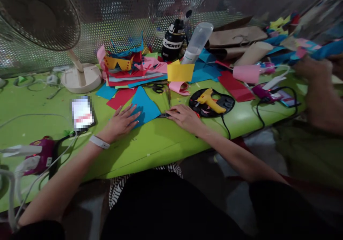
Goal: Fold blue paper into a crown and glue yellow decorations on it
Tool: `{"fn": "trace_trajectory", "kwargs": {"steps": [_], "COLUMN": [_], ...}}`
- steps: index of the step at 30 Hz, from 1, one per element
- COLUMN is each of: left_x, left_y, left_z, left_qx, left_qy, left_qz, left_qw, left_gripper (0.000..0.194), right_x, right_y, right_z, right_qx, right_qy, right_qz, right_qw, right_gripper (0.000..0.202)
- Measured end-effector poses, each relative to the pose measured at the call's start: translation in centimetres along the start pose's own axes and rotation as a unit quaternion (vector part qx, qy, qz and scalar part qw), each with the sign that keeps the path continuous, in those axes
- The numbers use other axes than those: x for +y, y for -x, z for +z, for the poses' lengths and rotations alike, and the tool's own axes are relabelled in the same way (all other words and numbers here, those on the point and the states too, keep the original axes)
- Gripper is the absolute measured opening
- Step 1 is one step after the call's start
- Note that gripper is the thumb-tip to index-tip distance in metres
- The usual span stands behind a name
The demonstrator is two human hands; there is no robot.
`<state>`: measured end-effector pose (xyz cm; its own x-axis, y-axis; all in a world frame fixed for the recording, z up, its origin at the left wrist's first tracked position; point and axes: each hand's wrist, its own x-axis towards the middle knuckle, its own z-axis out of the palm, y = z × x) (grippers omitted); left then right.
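Note:
My left hand point(122, 123) lies flat with its fingers spread, the fingertips on the left part of a blue paper sheet point(146, 106). A red paper piece point(122, 98) shows just behind that hand. To the right, my right hand point(184, 118) curls over a pair of scissors point(164, 115). Their dark blades stick out on the left, by the blue sheet's corner, and a bit of orange-red handle shows past the hand. The rest of the scissors is hidden under my palm. Right of this hand, a yellow glue gun point(210, 100) rests on a black tray point(229, 106).
Behind the hands are a paper pile point(139, 74), black scissors point(157, 88), a black bottle point(173, 41) and a clear bottle point(199, 40). A fan point(80, 79), a phone point(82, 113) and a cabled power strip point(40, 156) stand left. Another person's hand point(314, 68) works at right.

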<state>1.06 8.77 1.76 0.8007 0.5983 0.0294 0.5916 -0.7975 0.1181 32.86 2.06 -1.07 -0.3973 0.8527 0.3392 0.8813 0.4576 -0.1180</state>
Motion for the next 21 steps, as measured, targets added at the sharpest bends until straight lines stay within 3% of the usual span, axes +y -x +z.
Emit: {"fn": "trace_trajectory", "kwargs": {"steps": [5, 21], "left_x": [-2.0, -1.9], "left_y": [0.8, 0.8], "left_z": [0.7, 1.3], "left_qx": [-0.023, 0.007], "left_qy": [0.015, 0.006], "left_qz": [0.032, 0.034], "left_qw": [0.999, 0.999], "left_gripper": [0.059, 0.059], "right_x": [-0.3, -0.7], "right_y": [-0.6, -0.9], "right_z": [0.1, 0.3], "right_qx": [-0.003, -0.001], "right_qy": [0.006, 0.005], "right_qz": [-0.007, -0.028], "right_qw": [1.0, 1.0], "right_gripper": [0.033, 0.032]}}
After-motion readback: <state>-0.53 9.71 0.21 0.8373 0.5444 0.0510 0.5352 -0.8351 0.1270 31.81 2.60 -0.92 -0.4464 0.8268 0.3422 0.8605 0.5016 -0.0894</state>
